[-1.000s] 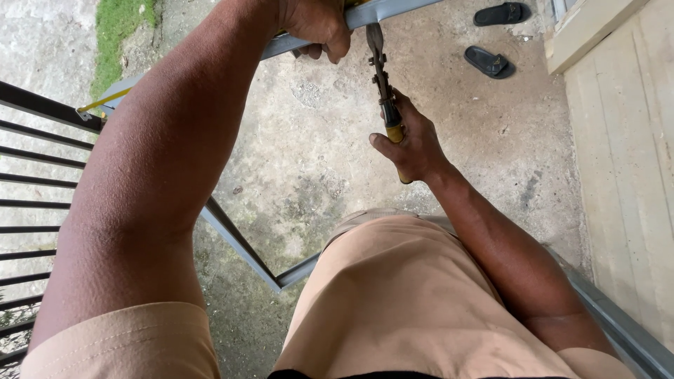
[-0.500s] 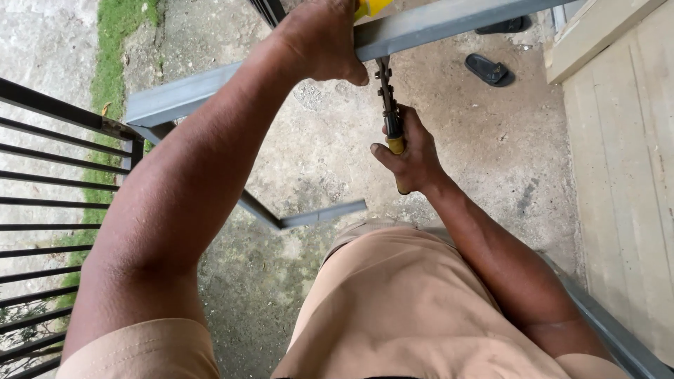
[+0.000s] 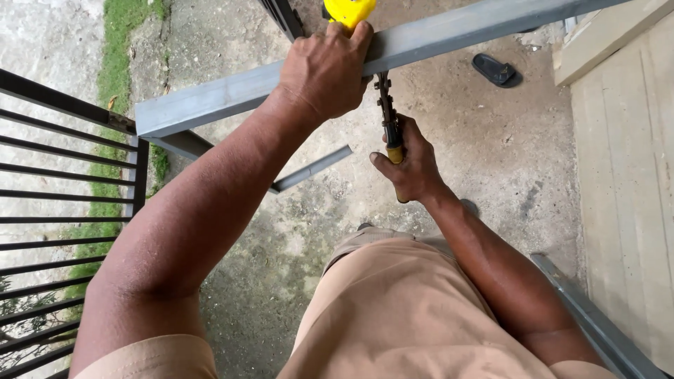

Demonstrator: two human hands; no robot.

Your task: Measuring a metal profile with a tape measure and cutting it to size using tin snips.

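The left hand [image 3: 324, 74] clamps the long grey metal bar [image 3: 232, 95] while the right hand [image 3: 413, 163] grips black-and-yellow-handled snips [image 3: 388, 126] biting its edge, mid-cut, seemingly needing a firm squeeze.

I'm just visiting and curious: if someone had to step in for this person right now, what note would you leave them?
Left hand: gripping the long grey metal bar, steadying it.
Right hand: closed on the yellow-handled hand tool, whose head meets the bar's underside.
A yellow object sits just above the left hand; what it is cannot be told.
A short loose grey bar lies on the concrete floor below.
What the tool has done cannot be seen.
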